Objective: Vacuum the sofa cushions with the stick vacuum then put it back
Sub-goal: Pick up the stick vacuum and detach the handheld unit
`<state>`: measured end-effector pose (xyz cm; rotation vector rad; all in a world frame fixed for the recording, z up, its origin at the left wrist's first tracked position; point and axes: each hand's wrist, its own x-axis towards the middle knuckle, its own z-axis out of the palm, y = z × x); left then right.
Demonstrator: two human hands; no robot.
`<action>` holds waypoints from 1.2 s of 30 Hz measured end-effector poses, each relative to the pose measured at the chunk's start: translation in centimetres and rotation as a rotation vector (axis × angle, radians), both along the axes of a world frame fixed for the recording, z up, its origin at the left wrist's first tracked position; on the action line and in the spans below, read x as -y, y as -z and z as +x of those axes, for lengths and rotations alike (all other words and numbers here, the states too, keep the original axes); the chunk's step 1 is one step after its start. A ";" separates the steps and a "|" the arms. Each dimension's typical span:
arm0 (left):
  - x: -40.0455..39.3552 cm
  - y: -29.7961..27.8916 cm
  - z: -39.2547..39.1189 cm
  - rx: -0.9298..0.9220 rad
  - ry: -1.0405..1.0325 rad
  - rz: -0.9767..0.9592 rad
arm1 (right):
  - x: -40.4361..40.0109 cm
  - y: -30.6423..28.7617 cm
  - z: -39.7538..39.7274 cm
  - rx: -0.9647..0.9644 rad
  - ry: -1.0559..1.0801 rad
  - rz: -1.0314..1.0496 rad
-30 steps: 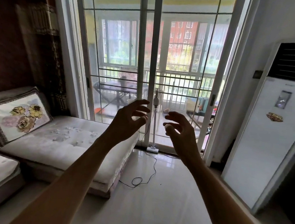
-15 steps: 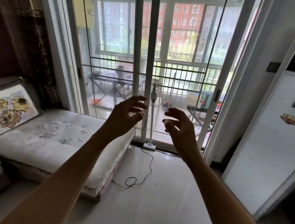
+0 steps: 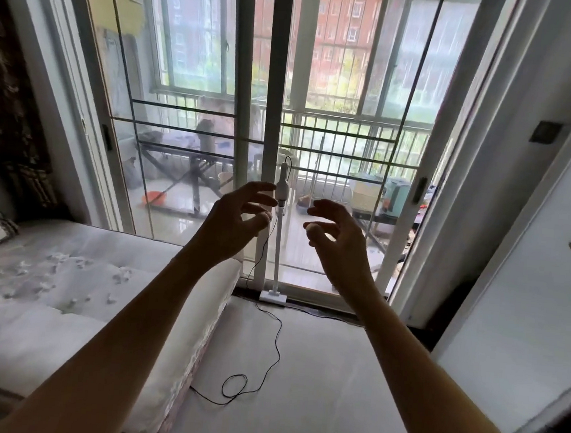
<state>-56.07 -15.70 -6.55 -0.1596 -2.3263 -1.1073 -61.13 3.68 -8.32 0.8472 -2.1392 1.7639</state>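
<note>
— What is the person wearing on the arms?

— Nothing that shows. Both forearms are bare from the bottom edge of the view up to the wrists, with no sleeve or cuff in sight.

— Any watch, band or bracelet?

— None on either wrist, and no rings that I can make out on the fingers, though they are backlit and dim.

— Gloves?

— No. The left hand (image 3: 234, 224) and the right hand (image 3: 338, 242) are both bare. The fingers are slender, and a pale, short nail catches the light on a fingertip (image 3: 311, 226) of the right hand.

— Anything above the elbows?

— Out of view.
</note>
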 end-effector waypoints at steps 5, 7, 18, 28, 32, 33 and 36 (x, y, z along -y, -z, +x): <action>3.2 -0.2 -7.0 0.002 0.009 0.007 | 3.0 -0.4 -6.4 -0.006 0.010 0.022; 4.1 -0.2 -9.7 0.025 0.014 0.011 | 3.7 -0.4 -9.1 0.003 0.017 0.023; 6.6 1.8 -27.3 0.069 -0.024 0.045 | 6.4 1.5 -28.2 -0.004 -0.007 0.017; 7.9 2.8 -42.0 0.116 -0.118 0.081 | 8.5 2.8 -45.3 0.074 -0.093 0.042; 9.6 3.2 -47.7 0.115 -0.141 0.102 | 10.3 3.3 -51.0 0.076 -0.099 0.055; 10.0 3.4 -49.1 0.121 -0.139 0.104 | 10.8 3.5 -52.3 0.079 -0.101 0.060; 11.7 4.7 -53.8 0.144 -0.128 0.098 | 12.9 4.7 -56.8 0.090 -0.104 0.075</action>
